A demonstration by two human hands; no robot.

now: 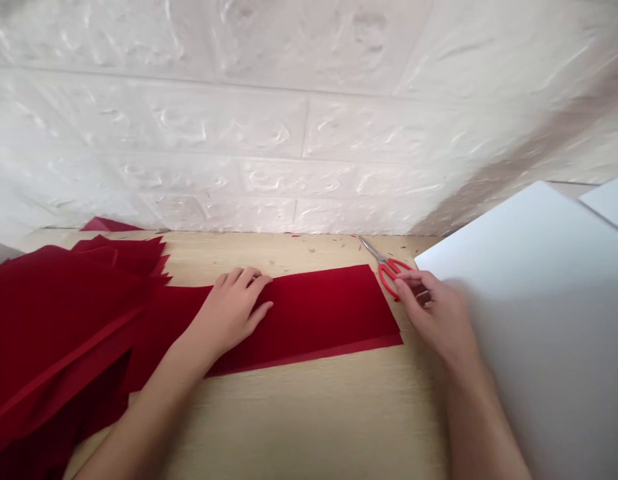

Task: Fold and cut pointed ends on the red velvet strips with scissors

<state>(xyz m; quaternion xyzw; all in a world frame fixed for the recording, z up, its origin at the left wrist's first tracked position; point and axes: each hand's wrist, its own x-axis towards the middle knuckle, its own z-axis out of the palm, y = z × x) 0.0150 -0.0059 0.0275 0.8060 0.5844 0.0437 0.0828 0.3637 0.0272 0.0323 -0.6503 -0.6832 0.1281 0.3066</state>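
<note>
Fingers (pixel 246 283) of my left hand (pixel 229 317) lie spread apart on a deep red velvety strip (pixel 323 310), clamped on nothing. My right hand (pixel 433 320) touches red-handled steel scissors (pixel 389 273) beside the strip's right end, grip unclear. A white board (pixel 533 333) edges in just right; layered red sheets (pixel 53 320) crowd left.

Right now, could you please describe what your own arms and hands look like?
The left hand and right hand are bare, with no gloves or rings; the left forearm and right forearm show no sleeves or watches.
</note>
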